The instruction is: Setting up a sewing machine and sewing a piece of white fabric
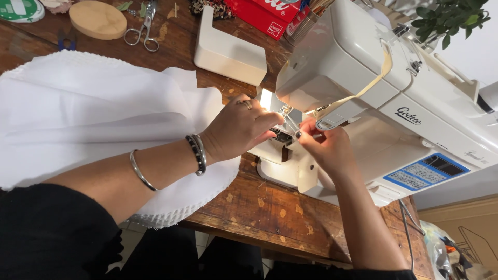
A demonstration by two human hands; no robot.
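My sleeves are black, and my left forearm crosses the white fabric (78,114) that spreads over the near left part of the wooden table (270,207); a thin silver bangle (141,172) sits on that arm and a dark beaded bracelet (197,154) on the wrist. My left hand (239,129), a ring on one finger, rests at the needle area of the white sewing machine (363,98), fingers curled in toward the presser foot (287,120); I cannot tell whether they pinch anything, since the fingertips are tucked out of sight. My right hand (324,146) comes up from the near right, its thumb and forefinger pressed together on something very small just beside the needle, too fine to make out. The two hands nearly touch under the machine's lit lamp.

The machine lies tilted across the right of the view, with a blue panel on its body. Beyond my left hand a white, L-shaped plastic piece (225,49) sits on the table. Farther back lie a pair of scissors (144,28), a round wooden disc (97,19) and a red carton (264,15). Green leaves (451,18) show at the far right corner.
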